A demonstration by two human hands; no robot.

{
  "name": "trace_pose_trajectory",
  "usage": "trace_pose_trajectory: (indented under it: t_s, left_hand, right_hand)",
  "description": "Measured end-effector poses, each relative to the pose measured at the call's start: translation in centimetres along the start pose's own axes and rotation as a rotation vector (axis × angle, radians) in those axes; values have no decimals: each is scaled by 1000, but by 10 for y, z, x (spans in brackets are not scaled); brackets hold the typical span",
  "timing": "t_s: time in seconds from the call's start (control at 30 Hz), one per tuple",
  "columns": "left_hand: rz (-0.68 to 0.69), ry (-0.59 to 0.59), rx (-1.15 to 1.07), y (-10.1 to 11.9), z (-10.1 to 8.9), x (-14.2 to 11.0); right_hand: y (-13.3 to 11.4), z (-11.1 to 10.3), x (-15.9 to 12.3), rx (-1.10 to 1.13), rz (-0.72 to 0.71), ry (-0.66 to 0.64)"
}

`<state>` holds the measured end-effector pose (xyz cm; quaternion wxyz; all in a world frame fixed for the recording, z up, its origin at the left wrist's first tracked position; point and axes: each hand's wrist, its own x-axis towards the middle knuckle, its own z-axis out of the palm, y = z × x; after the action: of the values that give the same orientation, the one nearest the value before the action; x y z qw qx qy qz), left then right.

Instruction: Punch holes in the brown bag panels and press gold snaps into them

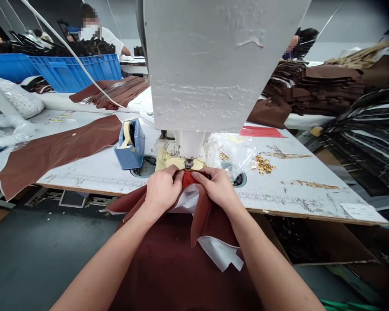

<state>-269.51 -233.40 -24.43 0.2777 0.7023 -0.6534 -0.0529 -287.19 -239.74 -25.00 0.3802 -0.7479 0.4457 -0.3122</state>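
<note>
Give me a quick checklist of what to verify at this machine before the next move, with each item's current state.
1. Grip: ok. The left hand and right hand both pinch the brown fabric at its red edge.
2. Fingers clear of the metal tip: cannot tell. They are very close, and the height is hidden from this view.
3. Fabric flat: not ok. It is bunched between the hands.
4. White lining away from the tip: ok. It shows below the hands.
5. Gold fittings: ok. They lie loose on the table, right of the machine.
</note>
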Motion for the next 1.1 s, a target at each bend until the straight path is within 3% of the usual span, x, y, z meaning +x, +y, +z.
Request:
trace_pose_trajectory:
  t_s: [0.17,0.6,0.73,0.8,0.87,0.97,1.03,1.1]
  left_hand:
    - [10,26,42,1,7,2]
    - [10,9,-38,-2,10,3]
    - [59,238,-99,13,-15,-32]
    - [49,218,-241,15,-26,-65]
    - [-89,95,-464,8,-25,-97]
    - [-395,44,-834,-21,-7,-133]
    - [-571,69,-1040,-44,7,-147]
    - [-683,74,-1199,-59,13,-156]
  right_hand:
    - [7,2,5,39,63,-13]
    - [13,7,8,115,63,-6]
    - [-9,11,-18,-117,-94,171]
    - [-25,23,-49,-269,-270,268]
    - [-40,39,-81,-337,-430,191]
    - [-61,62,-99,-287,-519,-189]
    - [-78,73,-77,-225,-471,-303]
    - [-97,84,-32,-175,-366,-182]
